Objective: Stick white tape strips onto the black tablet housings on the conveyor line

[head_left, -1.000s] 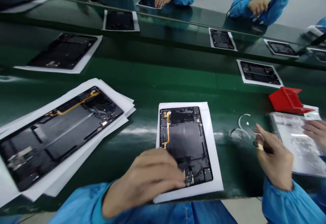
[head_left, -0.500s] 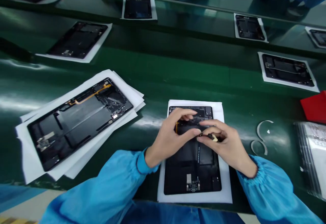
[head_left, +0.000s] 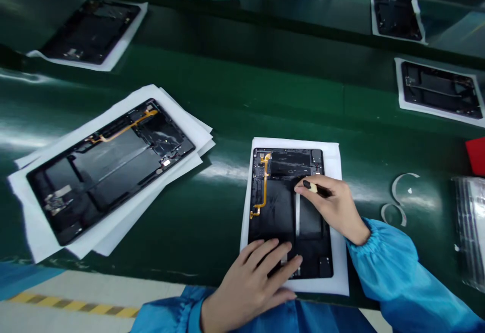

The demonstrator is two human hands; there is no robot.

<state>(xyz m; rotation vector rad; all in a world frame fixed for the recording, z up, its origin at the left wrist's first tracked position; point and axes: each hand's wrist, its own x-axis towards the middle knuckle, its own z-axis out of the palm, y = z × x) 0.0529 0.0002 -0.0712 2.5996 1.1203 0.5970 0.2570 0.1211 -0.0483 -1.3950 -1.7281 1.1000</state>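
A tablet housing (head_left: 280, 217) with bared inner parts lies on white sheets (head_left: 337, 285) in front of me. An orange flex cable (head_left: 264, 181) runs down its left side, and a pale strip (head_left: 297, 217) along its middle. My left hand (head_left: 257, 277) rests on its lower end, fingers spread and holding nothing. Over the upper right half, my right hand (head_left: 331, 201) pinches a small black and cream-coloured piece (head_left: 311, 187), partly hidden by the fingers; its exact kind is unclear. The right fingertips are at the strip's upper end.
Another tablet housing (head_left: 113, 166) lies angled on stacked white sheets at left. Several more rest on sheets farther back. Two curled pale strips (head_left: 394, 214) lie on the green table (head_left: 227, 105) at right, near clear plastic trays (head_left: 470, 227) and a red box (head_left: 476, 155).
My left hand has moved from the upper housing down to its lower end and spread flat. The right hand still holds the small piece, now close over the housing. The view has tilted down.
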